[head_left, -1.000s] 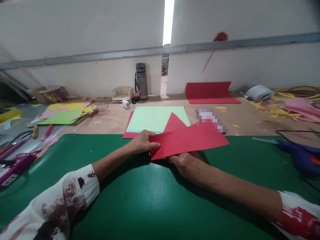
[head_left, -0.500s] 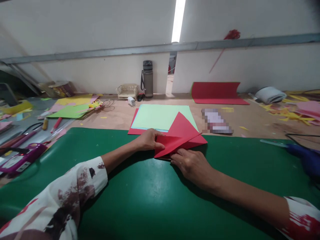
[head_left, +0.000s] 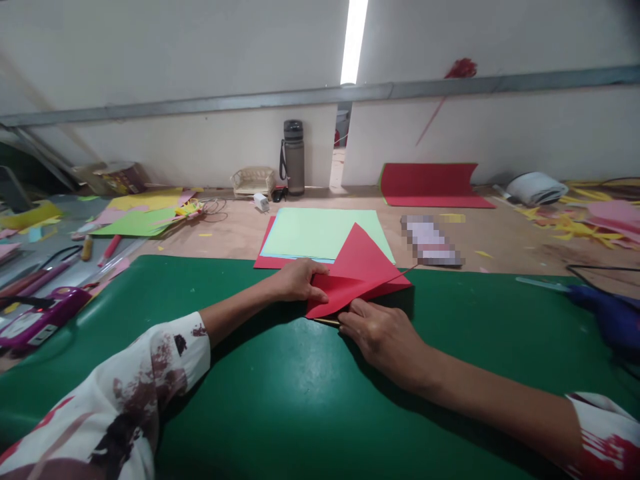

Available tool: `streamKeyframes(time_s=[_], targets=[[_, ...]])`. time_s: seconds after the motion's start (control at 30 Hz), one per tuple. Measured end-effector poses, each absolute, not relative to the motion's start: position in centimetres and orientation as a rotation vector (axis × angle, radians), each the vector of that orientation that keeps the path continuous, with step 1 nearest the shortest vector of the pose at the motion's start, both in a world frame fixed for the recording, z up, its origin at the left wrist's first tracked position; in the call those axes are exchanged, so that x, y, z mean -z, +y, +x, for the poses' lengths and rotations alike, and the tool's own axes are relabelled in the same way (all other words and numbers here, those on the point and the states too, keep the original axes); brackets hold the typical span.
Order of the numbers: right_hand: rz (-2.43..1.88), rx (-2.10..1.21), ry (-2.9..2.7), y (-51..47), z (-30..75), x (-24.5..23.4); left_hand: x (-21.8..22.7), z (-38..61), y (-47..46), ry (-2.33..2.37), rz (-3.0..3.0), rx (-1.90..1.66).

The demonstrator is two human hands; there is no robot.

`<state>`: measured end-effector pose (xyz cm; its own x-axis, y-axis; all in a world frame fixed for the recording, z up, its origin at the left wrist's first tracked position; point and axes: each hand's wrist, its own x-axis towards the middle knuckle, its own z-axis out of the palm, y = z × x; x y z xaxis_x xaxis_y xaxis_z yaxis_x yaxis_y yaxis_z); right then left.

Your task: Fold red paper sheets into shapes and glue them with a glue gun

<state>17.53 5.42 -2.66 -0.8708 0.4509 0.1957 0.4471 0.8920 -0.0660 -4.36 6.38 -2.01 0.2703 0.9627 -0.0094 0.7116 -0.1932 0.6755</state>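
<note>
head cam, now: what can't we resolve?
Head view:
What the right hand holds, if anything: hidden by its fingers and the red paper.
Pale green sheet: near edge partly behind red paper.
Phone-like object: details pixelated.
Blue glue gun: back cut off by right edge.

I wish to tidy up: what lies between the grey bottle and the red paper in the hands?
In the head view, going from the grey bottle to the red paper: a strip of wooden tabletop, then the pale green paper.
</note>
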Motion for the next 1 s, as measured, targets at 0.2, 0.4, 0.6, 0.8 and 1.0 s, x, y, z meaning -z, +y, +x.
streamKeyframes(time_s=[0.2,0.4,0.6,0.8,1.0], targets=[[-0.572,0.016,-2.815,5.3,18.1,3.0,2.1,-4.3,6.4,1.487,1.981,-0.572],[-0.441,0.056,-2.733,5.0,18.6,3.4,2.1,-4.3,6.4,1.496,1.927,-0.606],[-0.323,-0.116,-2.77,3.3,19.4,3.1,2.0,-3.9,5.9,1.493,1.802,-0.67],[-0.32,-0.049,-2.812,3.5,22.8,2.8,-1.1,-5.1,7.7,1.428,1.691,-0.904],[-0.419,0.061,-2.714,5.2,24.4,4.4,-3.0,-5.2,14.2,1.432,1.585,-1.088]])
